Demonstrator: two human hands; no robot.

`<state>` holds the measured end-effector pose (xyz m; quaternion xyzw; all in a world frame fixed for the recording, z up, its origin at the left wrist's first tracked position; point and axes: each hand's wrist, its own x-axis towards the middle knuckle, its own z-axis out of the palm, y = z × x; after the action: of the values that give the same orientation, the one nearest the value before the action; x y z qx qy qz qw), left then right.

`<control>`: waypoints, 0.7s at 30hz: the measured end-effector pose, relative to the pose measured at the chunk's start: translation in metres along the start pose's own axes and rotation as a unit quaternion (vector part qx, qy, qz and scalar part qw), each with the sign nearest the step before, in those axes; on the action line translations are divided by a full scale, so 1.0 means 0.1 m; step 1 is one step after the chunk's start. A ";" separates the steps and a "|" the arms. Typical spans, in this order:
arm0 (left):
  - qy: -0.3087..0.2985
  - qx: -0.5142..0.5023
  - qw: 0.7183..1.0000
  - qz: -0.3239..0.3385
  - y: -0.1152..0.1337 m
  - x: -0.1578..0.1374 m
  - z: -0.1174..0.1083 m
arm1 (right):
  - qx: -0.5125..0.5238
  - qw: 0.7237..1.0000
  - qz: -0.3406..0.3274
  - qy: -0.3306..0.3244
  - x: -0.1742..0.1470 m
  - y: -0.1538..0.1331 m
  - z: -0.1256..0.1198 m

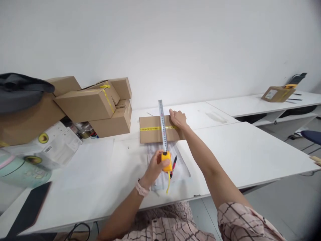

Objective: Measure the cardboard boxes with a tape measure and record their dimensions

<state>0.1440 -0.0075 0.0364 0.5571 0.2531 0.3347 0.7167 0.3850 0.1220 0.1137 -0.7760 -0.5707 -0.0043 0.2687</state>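
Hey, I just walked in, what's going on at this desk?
A person holds a yellow tape measure in the left hand. Its metal blade extends across a cardboard box and, in this view, past the far edge. The right hand is at the box's far right corner. Papers and a pen lie on the near side of the box, by the tape measure.

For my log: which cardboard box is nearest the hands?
The box crossed by the blade of the tape measure, the right hand at its far right corner; the stacked boxes at left and far-right box are farther away.
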 end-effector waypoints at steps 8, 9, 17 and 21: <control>-0.039 -0.028 0.998 -0.046 -0.45 -0.25 0.08 | 0.027 1.000 0.012 -0.001 0.03 0.01 0.01; -0.037 -0.028 0.998 -0.047 -0.46 -0.27 0.09 | 0.023 1.000 0.015 0.002 0.04 0.00 0.02; -0.023 0.000 0.998 -0.061 -0.72 -0.29 0.17 | 0.032 0.999 0.032 -0.005 0.07 -0.01 -0.01; -0.003 0.019 0.997 -0.072 -0.90 -0.27 0.18 | 0.031 0.999 0.035 -0.010 0.09 0.01 0.00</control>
<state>0.1573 -0.0531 -0.0463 0.5522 0.2961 0.2758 0.7290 0.3889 0.1300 0.1167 -0.7868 -0.5454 0.0308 0.2872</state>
